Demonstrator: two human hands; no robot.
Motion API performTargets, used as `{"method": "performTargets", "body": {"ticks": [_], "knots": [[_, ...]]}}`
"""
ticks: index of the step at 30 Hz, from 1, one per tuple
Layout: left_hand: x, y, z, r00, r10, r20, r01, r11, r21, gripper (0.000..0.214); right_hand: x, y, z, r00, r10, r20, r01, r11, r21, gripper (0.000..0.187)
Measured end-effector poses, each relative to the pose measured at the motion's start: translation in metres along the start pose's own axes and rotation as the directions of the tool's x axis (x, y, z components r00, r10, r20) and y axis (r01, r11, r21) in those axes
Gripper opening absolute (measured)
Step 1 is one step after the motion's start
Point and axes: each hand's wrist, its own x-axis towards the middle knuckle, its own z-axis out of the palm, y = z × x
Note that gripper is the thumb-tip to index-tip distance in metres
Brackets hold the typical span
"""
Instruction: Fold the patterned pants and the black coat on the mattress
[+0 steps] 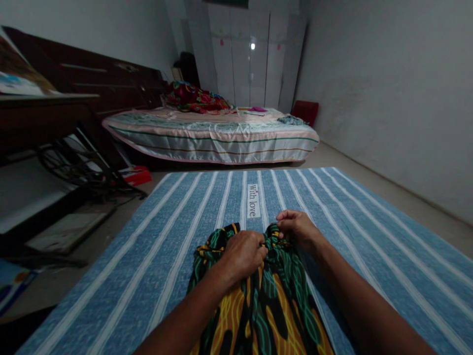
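Note:
A black, yellow and green patterned garment with a gathered waistband [273, 310] lies on the blue and white striped cloth [177, 207], its lower part running out of view at the bottom. My left hand [244, 254] is closed on the bunched fabric near the middle of the waistband. At the far right end of the band, my right hand [298, 228] pinches the gathered edge between thumb and fingers. Some of the waistband is hidden behind my left hand. Whether it is trousers or a skirt, I cannot tell.
Beyond the striped surface stands a bed [221, 140] with a red flowered blanket [195, 97]. On the left is a dark table with an iron stand [70, 158], and a red box [135, 175] sits on the floor. Pale wardrobes [240, 59] stand at the back.

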Motion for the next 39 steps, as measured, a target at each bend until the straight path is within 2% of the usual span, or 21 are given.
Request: {"method": "performTargets", "body": {"ticks": [6,15,21,26,30,32,36,39], "knots": [[0.005,-0.005,-0.007,1.000,-0.008,0.026,0.015,0.951,-0.310,0.019,-0.001,-0.003,-0.002,0.999,0.025,-0.027,-0.025,1.000,-0.002,0.024],[0.005,-0.012,-0.009,0.992,-0.107,0.072,0.129,0.825,-0.550,0.023,0.000,-0.007,-0.001,0.993,0.003,-0.118,-0.001,1.000,0.018,0.023],[0.005,-0.014,-0.005,0.980,-0.159,0.120,0.199,0.751,-0.630,0.024,-0.001,-0.008,0.004,0.995,0.015,-0.097,-0.006,0.996,0.095,0.028],[0.007,-0.014,-0.006,0.983,-0.151,0.102,0.182,0.781,-0.597,0.022,-0.004,-0.012,0.003,0.998,0.034,-0.060,-0.026,0.992,0.123,0.030],[0.007,-0.015,-0.008,0.985,-0.146,0.096,0.175,0.804,-0.569,0.020,-0.005,-0.017,-0.001,0.998,0.049,-0.030,-0.048,0.998,0.035,0.029],[0.007,-0.015,-0.007,0.983,-0.148,0.105,0.182,0.788,-0.589,0.019,-0.006,-0.018,-0.003,1.000,0.010,-0.029,-0.012,0.998,-0.065,0.027],[0.006,-0.014,-0.007,0.973,-0.165,0.163,0.232,0.678,-0.698,0.020,-0.006,-0.018,-0.003,0.989,-0.140,-0.039,0.125,0.957,-0.263,0.023],[0.005,-0.012,-0.009,0.956,-0.213,0.202,0.291,0.599,-0.746,0.023,-0.008,-0.017,-0.002,0.991,-0.136,0.007,0.131,0.938,-0.322,0.023]]}}
